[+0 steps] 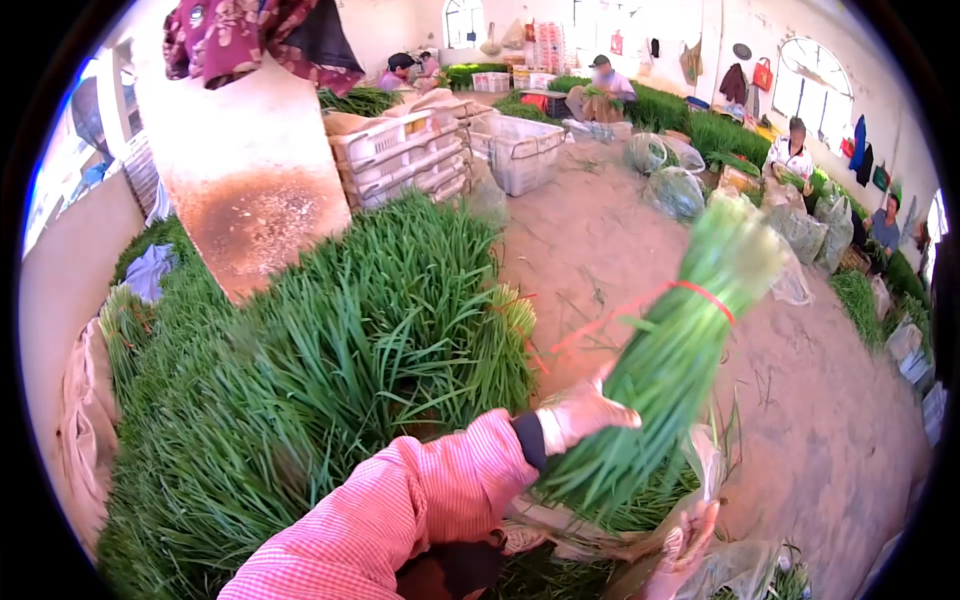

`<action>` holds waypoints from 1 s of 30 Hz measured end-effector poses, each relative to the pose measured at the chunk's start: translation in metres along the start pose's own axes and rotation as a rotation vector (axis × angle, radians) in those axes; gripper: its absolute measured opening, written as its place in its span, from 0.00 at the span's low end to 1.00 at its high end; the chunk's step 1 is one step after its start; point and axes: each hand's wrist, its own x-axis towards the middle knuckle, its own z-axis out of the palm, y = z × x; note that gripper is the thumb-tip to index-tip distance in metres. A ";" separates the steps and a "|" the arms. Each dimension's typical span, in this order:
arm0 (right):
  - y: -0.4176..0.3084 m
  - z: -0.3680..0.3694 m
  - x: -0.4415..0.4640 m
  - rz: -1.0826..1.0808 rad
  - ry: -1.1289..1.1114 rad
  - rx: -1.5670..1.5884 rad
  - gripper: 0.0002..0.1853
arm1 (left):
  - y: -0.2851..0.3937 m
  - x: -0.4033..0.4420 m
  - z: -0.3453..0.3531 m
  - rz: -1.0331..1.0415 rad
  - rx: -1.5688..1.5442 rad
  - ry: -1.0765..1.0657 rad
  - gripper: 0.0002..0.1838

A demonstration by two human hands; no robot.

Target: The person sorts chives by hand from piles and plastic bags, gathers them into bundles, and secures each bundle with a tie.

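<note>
A bundle of long green stalks (665,370), tied with a red band (703,298), tilts up and to the right in the middle of the view. My left hand (585,412), in a pale glove, is closed around the bundle's lower left side. Below the bundle is a container lined with clear plastic (706,462), with green leaves (650,510) in it. My right hand (685,545) is low at the container's right edge, fingers apart, beside the plastic. Whether it touches the plastic is unclear.
A big heap of green stalks (330,370) fills the left. Behind it stand stacked white crates (400,155) and a white bin (518,150). Several people sit among greens along the far and right sides. Plastic bags (675,192) lie on the dirt floor (570,230).
</note>
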 end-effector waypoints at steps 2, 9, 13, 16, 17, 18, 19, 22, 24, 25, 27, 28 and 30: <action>0.029 0.006 -0.003 0.165 -0.033 0.058 0.33 | -0.016 0.026 -0.020 0.044 -0.076 0.085 0.45; 0.096 0.026 -0.017 0.261 -0.215 -0.103 0.27 | -0.041 0.101 -0.112 0.047 0.017 0.293 0.45; 0.143 0.028 -0.040 0.278 -0.363 -0.307 0.25 | -0.077 0.117 -0.187 -0.036 0.093 0.528 0.46; 0.153 0.029 -0.061 0.373 -0.491 -0.291 0.23 | -0.149 0.087 -0.292 -0.296 0.446 0.463 0.31; 0.151 0.033 -0.066 0.387 -0.507 -0.274 0.23 | -0.198 0.076 -0.347 -0.324 0.785 0.261 0.24; 0.148 0.036 -0.071 0.404 -0.526 -0.259 0.22 | -0.201 0.077 -0.346 -0.331 0.785 0.255 0.24; 0.156 0.036 -0.081 0.380 -0.536 -0.229 0.23 | -0.200 0.073 -0.340 -0.455 0.948 0.237 0.25; 0.155 0.035 -0.107 0.514 -0.613 -0.270 0.23 | -0.190 0.061 -0.307 -0.815 1.419 0.155 0.27; 0.148 0.034 -0.118 0.446 -0.569 -0.212 0.23 | -0.214 0.071 -0.319 -0.901 1.572 0.106 0.28; 0.146 0.030 -0.122 0.451 -0.568 -0.227 0.23 | -0.257 0.079 -0.360 -0.864 1.538 0.123 0.26; 0.142 0.023 -0.133 0.465 -0.559 -0.245 0.23 | -0.248 0.072 -0.346 -0.954 1.098 0.390 0.23; 0.141 0.019 -0.139 0.471 -0.563 -0.253 0.23 | -0.211 0.063 -0.307 -1.005 0.714 0.687 0.21; 0.135 0.015 -0.150 0.490 -0.529 -0.277 0.23 | -0.245 0.034 -0.322 -0.671 0.949 0.359 0.21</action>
